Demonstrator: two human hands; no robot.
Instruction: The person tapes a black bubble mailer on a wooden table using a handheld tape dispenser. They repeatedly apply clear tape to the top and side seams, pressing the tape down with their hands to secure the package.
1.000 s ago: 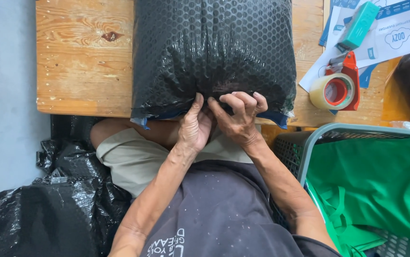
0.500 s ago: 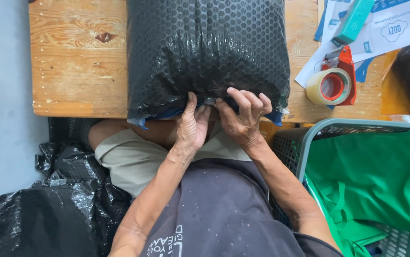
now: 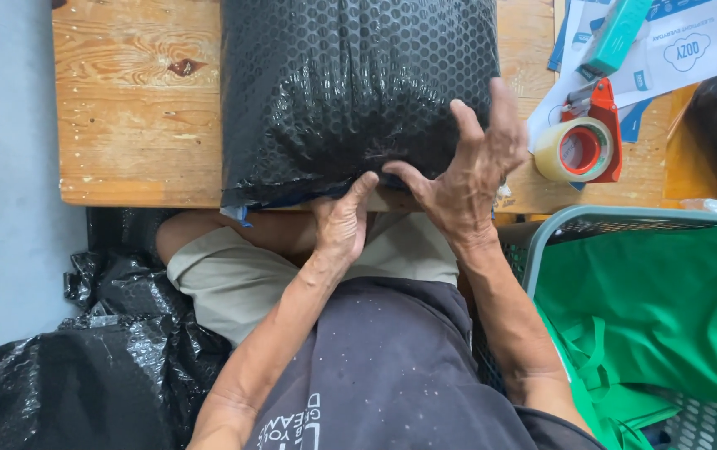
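right hand [image 3: 467, 179] — fingers now spread, shifted right | black bubble-wrap parcel [image 3: 358, 92] — edge released
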